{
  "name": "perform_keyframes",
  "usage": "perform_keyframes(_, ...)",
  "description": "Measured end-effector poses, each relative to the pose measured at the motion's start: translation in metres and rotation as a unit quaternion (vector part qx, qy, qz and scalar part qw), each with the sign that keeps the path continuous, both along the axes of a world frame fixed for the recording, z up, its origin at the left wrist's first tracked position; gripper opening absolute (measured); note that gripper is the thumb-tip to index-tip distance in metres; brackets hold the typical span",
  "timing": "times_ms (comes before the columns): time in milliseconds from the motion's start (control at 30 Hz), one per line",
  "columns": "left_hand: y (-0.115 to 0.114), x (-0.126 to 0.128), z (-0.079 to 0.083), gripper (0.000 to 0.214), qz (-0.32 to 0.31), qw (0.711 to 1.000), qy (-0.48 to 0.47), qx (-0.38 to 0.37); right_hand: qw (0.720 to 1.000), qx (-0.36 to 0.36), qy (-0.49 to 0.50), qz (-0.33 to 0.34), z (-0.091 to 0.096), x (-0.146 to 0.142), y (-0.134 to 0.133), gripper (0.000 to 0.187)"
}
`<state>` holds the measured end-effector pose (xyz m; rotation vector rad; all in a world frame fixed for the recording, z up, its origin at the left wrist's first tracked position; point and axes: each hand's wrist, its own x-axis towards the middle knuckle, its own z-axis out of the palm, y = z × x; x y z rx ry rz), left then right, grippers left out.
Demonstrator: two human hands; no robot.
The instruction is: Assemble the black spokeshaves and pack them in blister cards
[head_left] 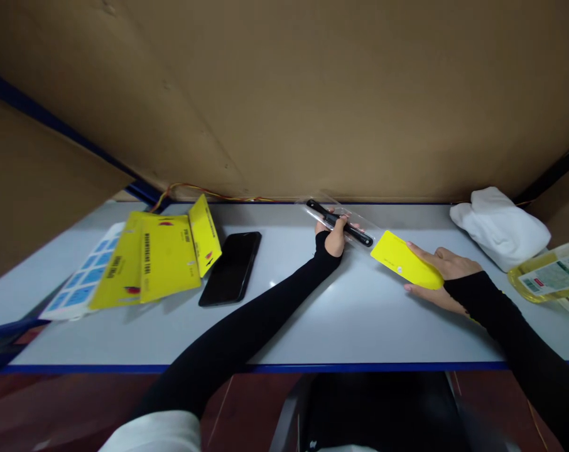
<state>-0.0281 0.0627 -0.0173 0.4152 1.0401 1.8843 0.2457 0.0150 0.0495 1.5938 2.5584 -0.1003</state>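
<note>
My left hand (335, 237), in a black sleeve, is closed round a clear plastic sleeve (341, 221) with a black pen-like tool (360, 236) inside it, at the back middle of the table. My right hand (442, 271) holds a yellow card (404, 260), its fingers gripping it from beneath. The card's far corner nearly touches the end of the black tool.
A black phone (230, 267) lies flat left of centre. Several yellow cards (159, 258) and a sheet of blue labels (80, 280) lie at the left. A white cloth (500, 227) and a yellow-tinted bag (551, 274) sit at the right. A cardboard wall stands behind the table (313, 326).
</note>
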Motion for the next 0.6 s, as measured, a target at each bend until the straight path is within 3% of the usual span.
perform_keyframes(600, -0.006, 0.002, -0.006, 0.063, -0.017, 0.999, 0.037, 0.006, 0.996, -0.055, 0.065, -0.017, -0.002, -0.014, -0.01, 0.096)
